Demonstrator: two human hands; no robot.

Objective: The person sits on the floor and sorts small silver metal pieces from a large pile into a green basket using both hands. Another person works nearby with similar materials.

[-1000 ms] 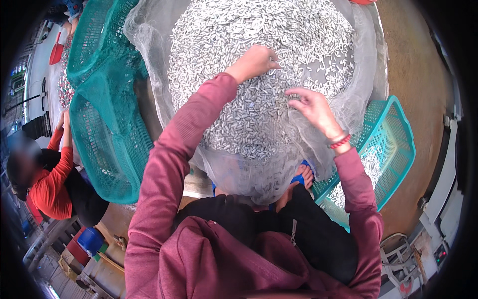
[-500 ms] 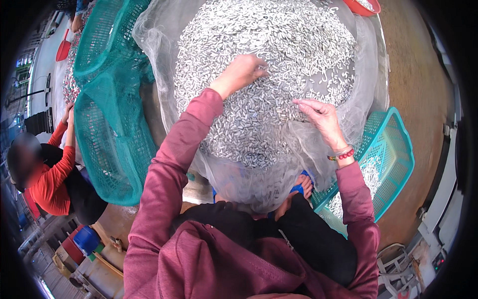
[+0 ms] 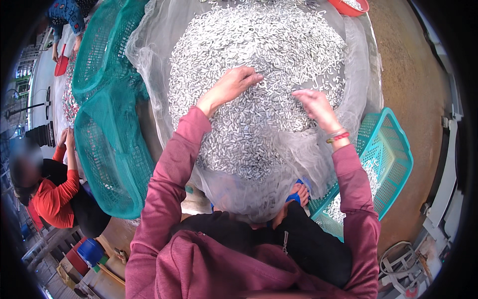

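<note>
A broad heap of small grey-white, capsule-shaped pieces (image 3: 234,134) lies on pale mesh netting; some are whiter and curled like hooks. My left hand (image 3: 231,87) is over the middle of the heap, palm down, its fingers bent and held close together at the pieces. To its right my right hand (image 3: 318,108) hovers near a thinner patch, thumb and forefinger pinched together and slightly blurred. Whatever either hand's fingertips hold is too small to make out. The netting (image 3: 308,149) bunches up below my right hand, near my lap.
A teal basket (image 3: 396,154) with white curled pieces stands by my right leg. Teal baskets draped with green net (image 3: 112,144) line the left. A red scoop (image 3: 351,7) sits at the far right. Another person (image 3: 57,197) crouches at left; a second person's blue sleeve (image 3: 69,17) shows beyond.
The view has shifted slightly, bringing the blue sleeve further in at the far left. My right hand has moved a little farther away over the heap; my left hand stays near the middle.
</note>
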